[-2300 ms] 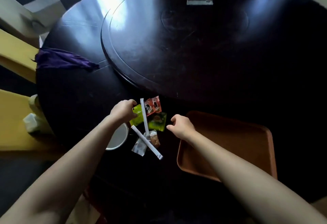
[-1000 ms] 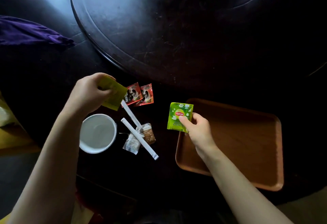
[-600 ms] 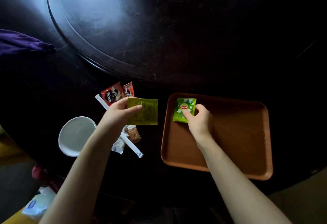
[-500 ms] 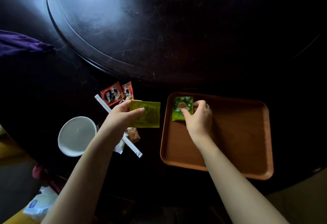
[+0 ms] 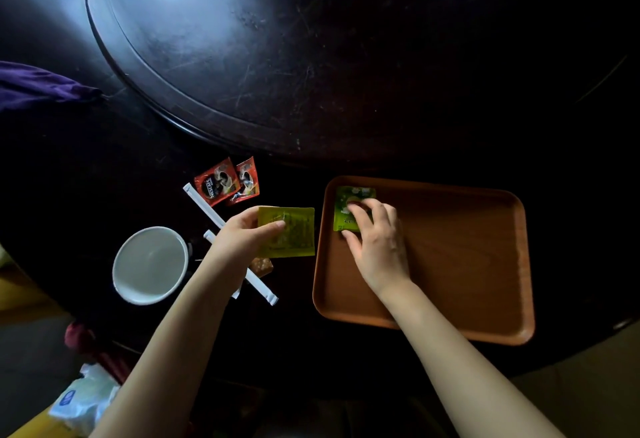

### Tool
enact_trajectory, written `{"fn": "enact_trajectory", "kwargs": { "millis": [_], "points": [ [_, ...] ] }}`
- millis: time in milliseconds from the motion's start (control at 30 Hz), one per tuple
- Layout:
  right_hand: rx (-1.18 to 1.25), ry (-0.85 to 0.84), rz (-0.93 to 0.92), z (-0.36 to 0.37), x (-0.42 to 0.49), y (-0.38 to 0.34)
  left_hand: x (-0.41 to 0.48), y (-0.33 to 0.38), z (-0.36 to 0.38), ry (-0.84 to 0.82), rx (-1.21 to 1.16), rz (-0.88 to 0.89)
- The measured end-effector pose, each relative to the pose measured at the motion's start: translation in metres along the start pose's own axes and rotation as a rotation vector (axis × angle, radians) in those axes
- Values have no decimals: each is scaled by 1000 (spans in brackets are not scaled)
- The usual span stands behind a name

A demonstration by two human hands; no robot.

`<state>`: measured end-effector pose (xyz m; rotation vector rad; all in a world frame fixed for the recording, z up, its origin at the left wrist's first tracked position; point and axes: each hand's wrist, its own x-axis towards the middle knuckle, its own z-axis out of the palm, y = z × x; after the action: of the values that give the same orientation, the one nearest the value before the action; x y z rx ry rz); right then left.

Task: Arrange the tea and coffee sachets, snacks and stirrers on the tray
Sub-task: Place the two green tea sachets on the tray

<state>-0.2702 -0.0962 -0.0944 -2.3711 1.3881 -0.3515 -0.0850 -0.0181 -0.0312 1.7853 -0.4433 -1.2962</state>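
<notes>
A round dark wooden table [image 5: 346, 56] with a raised circular centre is catching pale light at its far left. A purple cloth [image 5: 41, 86] is lying at the table's left edge. A white round bowl [image 5: 150, 264] is sitting near the front edge. A white plastic packet [image 5: 83, 403] is lying below, off the table.

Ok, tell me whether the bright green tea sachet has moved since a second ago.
Yes. The bright green tea sachet went from beside the tray's left edge into the tray, now flat in its far-left corner under the right hand.
</notes>
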Motion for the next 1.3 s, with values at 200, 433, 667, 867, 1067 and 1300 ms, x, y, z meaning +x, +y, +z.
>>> {"fn": "enact_trajectory", "kwargs": {
  "millis": [200, 433, 667, 867, 1067, 1300],
  "points": [
    [62, -34, 38, -2, 3, -4, 1, -5, 2, 4, -1, -54],
    [960, -237, 49, -43, -19, -9, -4, -1, 35, -271, -452, -231],
    [1145, -193, 203, -74, -12, 0, -12, -2, 77, -489, -597, -375],
    [1038, -159, 420, -77, -8, 15, -11, -4, 86, -483, -373, -309],
    [1155, -57, 560, -76, -11, 22, -16, -1, 94, -397, -317, -187],
    [965, -159, 379, -89, -14, 35, -17, -4, 102, -299, -44, -60]
  ]
}}
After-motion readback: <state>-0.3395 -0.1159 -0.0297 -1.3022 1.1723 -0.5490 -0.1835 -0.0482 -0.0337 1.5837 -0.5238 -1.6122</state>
